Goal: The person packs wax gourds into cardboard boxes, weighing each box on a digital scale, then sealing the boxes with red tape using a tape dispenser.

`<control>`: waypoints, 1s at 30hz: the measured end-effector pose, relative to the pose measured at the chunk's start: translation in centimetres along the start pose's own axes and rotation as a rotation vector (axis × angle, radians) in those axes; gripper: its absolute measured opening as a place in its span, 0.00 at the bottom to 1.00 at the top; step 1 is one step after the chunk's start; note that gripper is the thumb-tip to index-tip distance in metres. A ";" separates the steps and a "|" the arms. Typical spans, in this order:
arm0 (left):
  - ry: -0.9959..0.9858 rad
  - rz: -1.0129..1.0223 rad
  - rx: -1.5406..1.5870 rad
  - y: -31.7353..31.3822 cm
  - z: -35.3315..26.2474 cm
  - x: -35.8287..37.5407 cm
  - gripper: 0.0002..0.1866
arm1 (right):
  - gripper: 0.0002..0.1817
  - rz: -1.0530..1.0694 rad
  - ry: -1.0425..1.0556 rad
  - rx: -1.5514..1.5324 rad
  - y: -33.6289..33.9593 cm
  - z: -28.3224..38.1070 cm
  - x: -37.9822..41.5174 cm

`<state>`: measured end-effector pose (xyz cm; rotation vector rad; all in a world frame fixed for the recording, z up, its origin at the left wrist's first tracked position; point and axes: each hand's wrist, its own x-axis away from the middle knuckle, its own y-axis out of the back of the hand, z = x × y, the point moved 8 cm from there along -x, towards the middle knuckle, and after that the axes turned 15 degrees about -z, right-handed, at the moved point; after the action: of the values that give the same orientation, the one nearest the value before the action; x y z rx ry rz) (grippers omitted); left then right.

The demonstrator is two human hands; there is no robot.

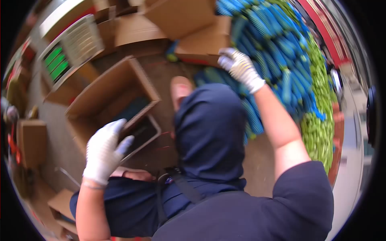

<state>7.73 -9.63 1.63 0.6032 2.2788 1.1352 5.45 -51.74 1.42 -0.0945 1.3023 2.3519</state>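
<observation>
1. At the top right of the head view, the right hand (240,69), in a white knit glove, reaches to the near edge of a large heap of blue-wrapped bundles (277,44); its fingers are curled against the bundles, but whether they grip one cannot be told.
2. Beyond the blue heap, along its far right edge, lies a band of green produce (319,120), touching the blue bundles along their whole length.
3. At the lower left, the left hand (105,150), likewise gloved in white, is raised with fingers spread and open, holding nothing; it hovers above the near corner of an open cardboard box (108,90).
4. The open cardboard box stands on the floor (161,72), tilted in the view, its flaps folded outward; a dark tray (142,132) sits just beside its near corner, directly under the left hand's fingertips.
5. Further cardboard boxes (189,24) lie flat or stacked at the top centre, touching the near edge of the blue heap beside the right hand.
6. At the top left, a scale (70,50) with green display panels stands well apart from both hands.
7. Between the two arms, the person's dark-clad knee (209,128) and one foot (179,90) occupy the centre, hiding part of the floor.
</observation>
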 end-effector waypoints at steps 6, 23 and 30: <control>0.130 -0.032 0.103 -1.0 -0.3 0.5 0.25 | 0.55 0.440 -0.689 0.612 -2.2 -22.3 25.3; 0.304 -0.068 0.178 0.5 -0.6 1.6 0.24 | 0.31 0.261 -1.109 -0.885 -3.8 -20.1 28.8; 0.174 0.191 -0.190 0.1 -2.2 0.3 0.27 | 0.46 -0.235 -0.310 -1.286 10.6 -1.4 8.8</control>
<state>6.12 -10.72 2.73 0.6805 2.2573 1.5312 -7.04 -54.66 6.68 -0.2350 -0.4584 2.4461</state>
